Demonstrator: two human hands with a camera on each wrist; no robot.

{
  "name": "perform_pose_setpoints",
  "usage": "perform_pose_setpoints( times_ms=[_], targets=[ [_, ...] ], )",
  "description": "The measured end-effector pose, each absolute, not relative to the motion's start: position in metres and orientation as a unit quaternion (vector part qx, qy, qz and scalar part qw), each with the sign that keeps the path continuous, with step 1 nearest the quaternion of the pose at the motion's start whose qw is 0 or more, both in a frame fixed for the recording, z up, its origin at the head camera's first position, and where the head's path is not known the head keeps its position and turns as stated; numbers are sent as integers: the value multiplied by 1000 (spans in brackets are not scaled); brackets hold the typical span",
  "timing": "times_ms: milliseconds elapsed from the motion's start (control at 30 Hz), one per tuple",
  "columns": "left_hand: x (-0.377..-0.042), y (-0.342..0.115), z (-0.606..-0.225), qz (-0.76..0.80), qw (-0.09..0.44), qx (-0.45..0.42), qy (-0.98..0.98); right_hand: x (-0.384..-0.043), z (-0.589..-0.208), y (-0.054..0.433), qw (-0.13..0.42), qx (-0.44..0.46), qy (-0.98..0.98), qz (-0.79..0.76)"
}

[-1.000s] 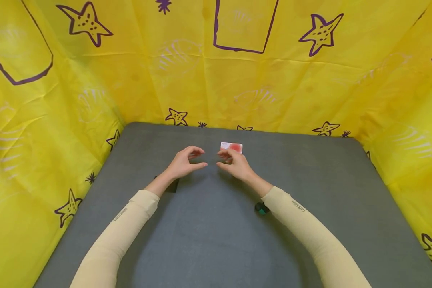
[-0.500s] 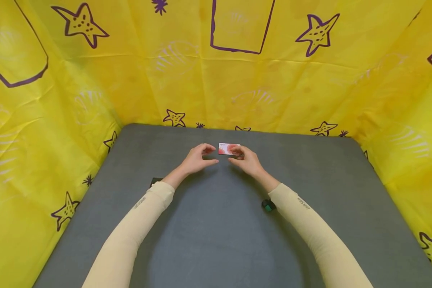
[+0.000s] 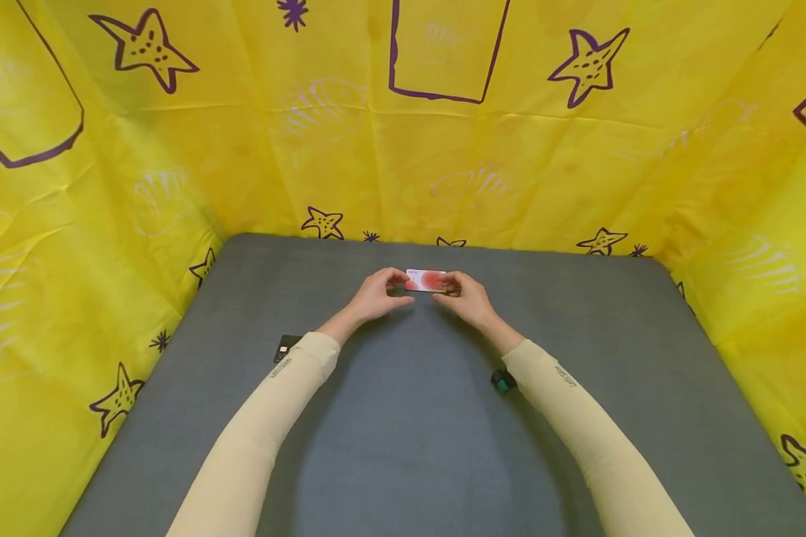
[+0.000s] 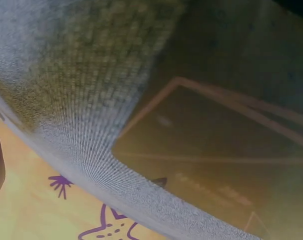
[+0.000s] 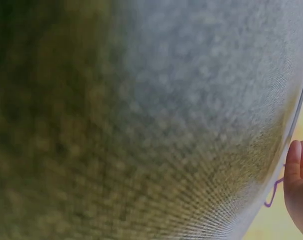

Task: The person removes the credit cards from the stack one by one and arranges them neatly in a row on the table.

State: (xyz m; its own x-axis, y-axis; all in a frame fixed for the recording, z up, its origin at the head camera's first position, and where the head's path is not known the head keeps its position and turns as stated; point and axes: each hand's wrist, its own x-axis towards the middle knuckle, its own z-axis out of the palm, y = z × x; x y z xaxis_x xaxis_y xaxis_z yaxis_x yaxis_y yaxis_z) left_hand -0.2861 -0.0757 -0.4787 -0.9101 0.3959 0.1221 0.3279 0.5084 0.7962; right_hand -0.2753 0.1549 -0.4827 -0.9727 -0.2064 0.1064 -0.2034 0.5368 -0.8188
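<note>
A white card with red circles [image 3: 427,280] lies flat near the far edge of the grey table in the head view. My left hand [image 3: 376,293] is at the card's left end, fingers bent and thumb apart from them. At the right end is my right hand [image 3: 469,300], its fingertips overlapping the card's edge while the thumb stays off on the near side. Whether either hand's fingertips press on the card is too small to tell. The left wrist view has only a sliver of hand at its edge; fingers [image 5: 294,167] show at the right wrist view's edge.
A black card [image 3: 286,347] lies partly behind my left sleeve. Beside the right sleeve sits a small round dark object with a green part [image 3: 502,381]. Yellow printed cloth [image 3: 403,171] walls in the grey table [image 3: 403,418] at the back and sides.
My left hand has moved right, to the card's left end. My right hand has shifted slightly right, uncovering more of the card. The black card shows more; the red-and-white card seems unmoved.
</note>
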Motion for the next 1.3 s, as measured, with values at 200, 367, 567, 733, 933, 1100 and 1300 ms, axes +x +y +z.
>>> perform_pose_setpoints(
  times_ms=[200,367,567,733,933,1100,1300],
  targets=[
    [-294,-73,-483,445,30,205,871,-281,-485,157,-13,-118,884,-452],
    [-300,-71,-482,439,36,203,875,-287,-487,160,-16,-125,887,-445],
    [-305,-68,-480,416,51,202,885,-292,-487,164,-2,-119,893,-433],
    [-310,-67,-480,400,49,199,893,-296,-485,166,3,-119,898,-425],
    [-315,-71,-481,384,56,194,901,-300,-481,167,16,-130,906,-404],
    [-320,-73,-483,383,66,203,899,-303,-480,167,26,-144,911,-385],
    [-325,-73,-483,367,77,213,902,-307,-482,168,34,-147,917,-370]
  ],
)
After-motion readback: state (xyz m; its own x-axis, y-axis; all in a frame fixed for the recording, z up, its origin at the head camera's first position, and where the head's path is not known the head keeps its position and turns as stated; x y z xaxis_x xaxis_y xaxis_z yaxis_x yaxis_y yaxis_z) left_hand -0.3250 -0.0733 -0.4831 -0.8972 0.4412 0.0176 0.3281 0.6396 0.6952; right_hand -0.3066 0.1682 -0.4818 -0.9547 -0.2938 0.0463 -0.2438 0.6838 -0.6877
